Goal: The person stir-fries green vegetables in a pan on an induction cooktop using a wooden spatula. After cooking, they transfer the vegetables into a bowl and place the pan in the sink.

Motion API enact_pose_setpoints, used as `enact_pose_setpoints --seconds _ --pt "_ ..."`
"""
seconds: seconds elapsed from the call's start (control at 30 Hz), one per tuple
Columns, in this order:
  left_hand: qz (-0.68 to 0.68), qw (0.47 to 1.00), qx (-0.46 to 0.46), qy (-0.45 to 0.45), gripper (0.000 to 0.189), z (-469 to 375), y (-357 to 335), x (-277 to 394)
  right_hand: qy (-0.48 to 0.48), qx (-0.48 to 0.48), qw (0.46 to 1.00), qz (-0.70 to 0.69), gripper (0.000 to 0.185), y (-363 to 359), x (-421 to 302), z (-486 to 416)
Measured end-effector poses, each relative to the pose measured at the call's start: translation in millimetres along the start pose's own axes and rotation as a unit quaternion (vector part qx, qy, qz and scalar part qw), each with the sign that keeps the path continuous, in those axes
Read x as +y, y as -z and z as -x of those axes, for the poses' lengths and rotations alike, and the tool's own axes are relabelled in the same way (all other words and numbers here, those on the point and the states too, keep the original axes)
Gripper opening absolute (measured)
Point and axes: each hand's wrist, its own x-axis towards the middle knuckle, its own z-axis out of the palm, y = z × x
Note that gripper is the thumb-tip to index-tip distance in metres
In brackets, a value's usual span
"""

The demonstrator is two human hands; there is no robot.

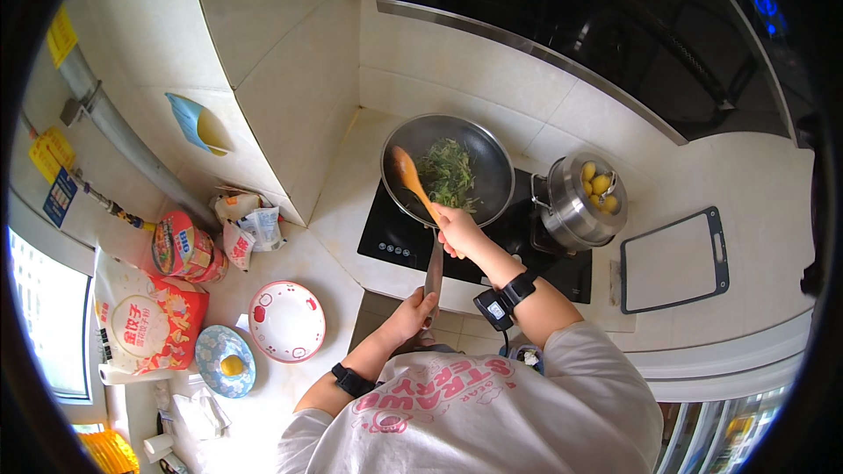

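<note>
A wok (494, 204) holding shredded green vegetables (449, 174) stands on the black cooktop (388, 230). My right hand (459, 229) grips the handle of a wooden spoon (409, 173); its bowl lies inside the wok at the left of the greens. Nearer to my body, my left hand (419, 311) is closed around the wok's long handle (434, 268). To the right of the wok, on the same cooktop, sits a stainless steel pot (568, 201) under a lid with a see-through middle, where several yellow round items (600, 184) show.
A white bowl with a red rim (288, 322) and a blue patterned plate (225, 362) bearing a yellow item stand at left, beside a flour bag (151, 322) and instant noodle tubs (181, 247). A cutting board (675, 263) lies at right. The range hood (560, 20) overhangs the cooktop.
</note>
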Motion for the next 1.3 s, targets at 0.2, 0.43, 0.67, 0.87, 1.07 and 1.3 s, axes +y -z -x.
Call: enact_pose_setpoints --seconds 0.2,0.43,0.67,0.87,1.07,1.3 --pt "0.012 1.000 -0.008 -0.005 0.039 -1 1 -2 -0.005 -0.012 1.000 0.005 0.043 14 7 22" --pt "0.012 0.999 0.014 -0.031 0.040 -4 -1 -5 -0.045 -0.025 0.998 0.036 0.043 30 12 46" --pt "0.005 1.000 -0.009 0.002 0.040 4 0 2 -0.064 0.001 0.996 0.067 0.042 48 18 61" --pt "-0.006 1.000 0.003 -0.003 0.040 3 -2 2 0.026 -0.052 0.970 0.235 0.040 75 7 71" --pt "0.012 1.000 0.017 -0.020 0.041 1 -3 -4 0.075 -0.010 0.884 0.461 0.034 111 14 55" --pt "0.024 0.999 0.033 -0.020 0.041 5 -8 2 0.182 0.089 0.897 0.393 0.031 119 10 -32"
